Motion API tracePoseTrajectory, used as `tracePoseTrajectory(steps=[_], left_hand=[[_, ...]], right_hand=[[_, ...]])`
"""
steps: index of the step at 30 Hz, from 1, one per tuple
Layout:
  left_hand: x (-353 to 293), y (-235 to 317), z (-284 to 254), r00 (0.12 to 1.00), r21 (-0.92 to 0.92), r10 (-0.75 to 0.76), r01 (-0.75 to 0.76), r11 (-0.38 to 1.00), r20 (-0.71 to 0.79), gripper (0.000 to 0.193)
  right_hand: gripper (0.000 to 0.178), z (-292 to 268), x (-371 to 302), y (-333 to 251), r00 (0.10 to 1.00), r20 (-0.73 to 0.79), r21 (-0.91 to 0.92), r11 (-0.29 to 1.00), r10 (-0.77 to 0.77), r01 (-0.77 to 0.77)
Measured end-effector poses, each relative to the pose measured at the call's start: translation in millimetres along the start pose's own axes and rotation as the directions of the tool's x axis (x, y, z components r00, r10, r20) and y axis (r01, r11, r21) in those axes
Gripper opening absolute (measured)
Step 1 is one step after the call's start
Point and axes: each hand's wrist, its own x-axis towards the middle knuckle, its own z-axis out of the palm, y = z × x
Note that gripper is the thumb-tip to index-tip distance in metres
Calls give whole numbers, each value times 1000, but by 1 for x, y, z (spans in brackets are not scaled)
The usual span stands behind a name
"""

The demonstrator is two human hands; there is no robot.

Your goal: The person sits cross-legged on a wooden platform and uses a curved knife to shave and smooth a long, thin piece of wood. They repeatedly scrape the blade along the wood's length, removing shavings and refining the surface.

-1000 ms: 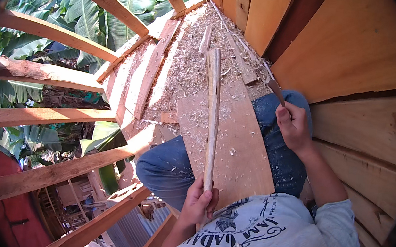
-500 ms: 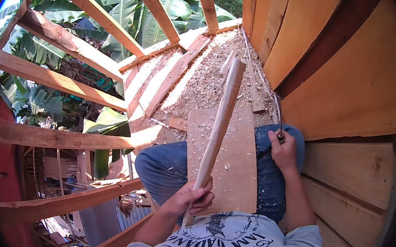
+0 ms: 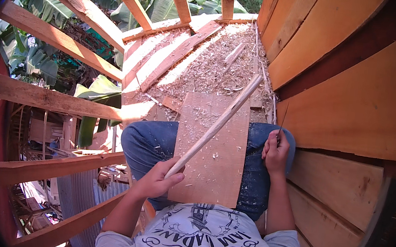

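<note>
My left hand point(image 3: 161, 178) is closed around the lower end of a long, pale, whittled wooden stick point(image 3: 218, 122). The stick slants up and away to the right over my lap. Under it, a flat light-brown board point(image 3: 210, 183) lies across my thighs with curled shavings scattered on it. By my right knee, my right hand point(image 3: 276, 153) grips a knife whose thin dark blade point(image 3: 284, 117) points upward, apart from the stick. The fingers hide the knife's handle.
Wood shavings point(image 3: 199, 72) cover the floor ahead, with a loose plank point(image 3: 180, 55) and a short wood piece point(image 3: 235, 53) among them. An open timber railing point(image 3: 49, 98) runs along the left, banana leaves beyond it. A plank wall point(image 3: 346, 104) stands close on the right.
The stick has tilted to the right and its far end has come lower. My left hand has turned and moved left. The knife hand has shifted slightly, and my view has moved.
</note>
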Motion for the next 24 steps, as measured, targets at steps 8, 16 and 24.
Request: tracePoseTrajectory(steps=[8, 16, 24], left_hand=[[-15, -48, -18, 992, 171, 18, 3, 985, -125, 20], [-7, -61, -26, 992, 162, 9, 11, 987, -122, 19], [-4, -59, -29, 995, 152, -6, 21, 988, -102, 20]], right_hand=[[43, -1, -7, 7, 999, 40, -61, 998, -27, 29], [39, 58, -36, -33, 930, 285, -487, 800, -232, 349], [39, 95, -39, -40, 862, 454, -670, 552, -226, 497]])
